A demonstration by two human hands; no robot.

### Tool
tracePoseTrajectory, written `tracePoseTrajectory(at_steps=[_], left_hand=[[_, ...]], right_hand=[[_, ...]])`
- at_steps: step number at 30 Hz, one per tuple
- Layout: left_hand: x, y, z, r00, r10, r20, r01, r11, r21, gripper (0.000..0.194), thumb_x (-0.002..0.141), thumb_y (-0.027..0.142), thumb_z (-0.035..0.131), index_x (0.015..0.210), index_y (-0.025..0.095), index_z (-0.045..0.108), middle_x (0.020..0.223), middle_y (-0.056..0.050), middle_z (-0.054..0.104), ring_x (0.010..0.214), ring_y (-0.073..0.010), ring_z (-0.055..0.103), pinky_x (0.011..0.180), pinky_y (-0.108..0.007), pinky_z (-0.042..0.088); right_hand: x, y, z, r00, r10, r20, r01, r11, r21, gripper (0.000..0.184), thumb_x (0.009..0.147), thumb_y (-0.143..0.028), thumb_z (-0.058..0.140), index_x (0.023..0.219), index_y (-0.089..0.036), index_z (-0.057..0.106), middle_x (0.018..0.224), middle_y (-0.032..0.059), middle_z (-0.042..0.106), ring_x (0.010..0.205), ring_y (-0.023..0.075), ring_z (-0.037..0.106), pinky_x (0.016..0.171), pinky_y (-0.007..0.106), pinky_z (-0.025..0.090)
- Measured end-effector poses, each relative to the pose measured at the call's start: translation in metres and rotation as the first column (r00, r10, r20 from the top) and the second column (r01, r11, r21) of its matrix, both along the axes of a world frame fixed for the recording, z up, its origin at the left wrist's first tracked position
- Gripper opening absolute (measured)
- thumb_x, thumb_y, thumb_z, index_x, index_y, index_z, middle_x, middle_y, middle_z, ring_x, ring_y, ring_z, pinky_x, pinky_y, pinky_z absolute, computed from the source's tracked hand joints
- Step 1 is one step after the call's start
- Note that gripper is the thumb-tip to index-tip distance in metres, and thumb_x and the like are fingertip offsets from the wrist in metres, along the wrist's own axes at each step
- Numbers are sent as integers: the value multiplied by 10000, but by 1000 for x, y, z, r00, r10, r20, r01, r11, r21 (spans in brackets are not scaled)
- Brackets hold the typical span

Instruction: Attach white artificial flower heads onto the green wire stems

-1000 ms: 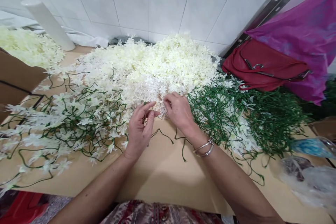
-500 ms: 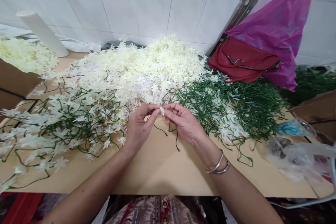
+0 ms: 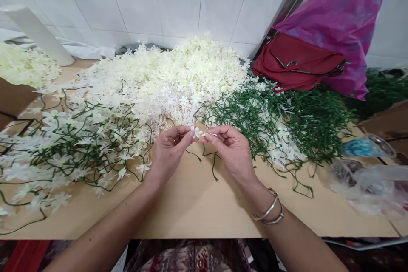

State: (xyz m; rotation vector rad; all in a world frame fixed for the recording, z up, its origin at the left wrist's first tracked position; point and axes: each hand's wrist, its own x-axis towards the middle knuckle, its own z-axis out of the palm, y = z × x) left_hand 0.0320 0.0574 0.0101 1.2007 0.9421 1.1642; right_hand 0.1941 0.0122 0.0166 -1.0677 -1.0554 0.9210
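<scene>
Between my two hands is a small white artificial flower (image 3: 196,132), just above the near part of the table. My left hand (image 3: 171,149) pinches its petal side between thumb and forefinger. On the other side, my right hand (image 3: 230,149) pinches a thin white piece running out from the bloom, probably its stamen or stem. Behind them spreads a heap of cream and white artificial flowers (image 3: 191,68). White flowers with green stems (image 3: 86,144) lie left of my left hand, and a pile of green stems (image 3: 245,117) lies beyond my right.
A red handbag (image 3: 296,61) and a purple plastic bag (image 3: 338,21) rest at the back right against the tiled wall (image 3: 178,0). Clear plastic bags (image 3: 369,182) and a blue-patterned cup (image 3: 366,146) lie at the right. A white roll (image 3: 41,36) leans at the back left.
My right hand has drawn slightly rightward from my left, so the hands are farther apart. The flower's open petals and a thin white piece now show between them. The view has shifted slightly.
</scene>
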Motion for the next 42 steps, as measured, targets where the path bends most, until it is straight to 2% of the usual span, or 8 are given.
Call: tracePoseTrajectory(at_steps=[2, 6, 11, 15, 21, 28, 36, 42], left_hand=[[1, -2, 3, 1000, -12, 6, 12, 1000, -20, 340, 778, 463, 888, 898, 165, 774, 821, -23, 793, 758, -161, 764, 753, -255, 616], [2, -5, 7, 999, -33, 35, 34, 998, -51, 380, 744, 498, 909, 879, 167, 781, 833, -34, 811, 744, -171, 770, 762, -285, 641], [2, -5, 5, 997, -75, -35, 73, 996, -52, 353, 794, 497, 879, 879, 165, 798, 878, -74, 833, 787, -201, 787, 786, -317, 648], [3, -5, 3, 998, -60, -12, 59, 995, -74, 318, 788, 464, 891, 881, 171, 809, 860, -60, 833, 784, -196, 788, 812, -326, 654], [3, -5, 4, 998, -57, -7, 56, 997, -56, 297, 789, 453, 892, 862, 176, 814, 814, -48, 825, 757, -190, 778, 790, -322, 663], [2, -6, 1, 996, -82, -39, 81, 997, -15, 283, 808, 469, 873, 867, 197, 823, 855, -54, 835, 782, -197, 781, 775, -310, 652], [3, -6, -4, 995, -43, -91, 47, 998, 49, 214, 867, 405, 818, 866, 191, 819, 849, -36, 820, 802, -181, 746, 793, -279, 600], [-1, -6, -9, 986, -73, -153, 85, 993, 77, 178, 913, 379, 777, 900, 206, 816, 886, -31, 818, 817, -172, 727, 793, -269, 570]], right_hand=[[-2, -3, 2, 983, -75, 168, 59, 993, 98, 11, 909, -243, 767, 912, -253, 769, 916, 16, 765, 866, 174, 716, 854, 344, 561], [-2, -4, -2, 866, -217, 450, 127, 967, 221, 104, 933, -181, 728, 909, -268, 779, 989, 31, 729, 991, 197, 683, 905, 366, 550], [0, -2, -7, 755, -310, 577, 156, 940, 302, 109, 953, -179, 704, 928, -270, 760, 1000, 40, 727, 973, 213, 696, 888, 406, 550], [-1, -3, -7, 670, -371, 644, 149, 916, 373, 126, 975, -170, 677, 922, -264, 743, 965, 42, 746, 949, 221, 714, 850, 420, 547], [-4, -5, -9, 688, -323, 649, 120, 934, 338, 113, 974, -164, 686, 930, -263, 722, 970, 34, 750, 967, 219, 722, 843, 409, 551], [-5, -5, -7, 647, -371, 666, 173, 922, 346, 114, 964, -176, 694, 894, -262, 719, 931, 32, 747, 929, 225, 720, 835, 420, 529], [-7, -7, -7, 743, -266, 614, 150, 960, 235, 131, 964, -185, 691, 858, -263, 705, 915, 19, 753, 914, 220, 708, 855, 410, 520], [-6, -6, -9, 789, -250, 561, 165, 966, 198, 117, 939, -182, 729, 864, -272, 742, 912, 3, 726, 906, 200, 684, 863, 382, 527]])
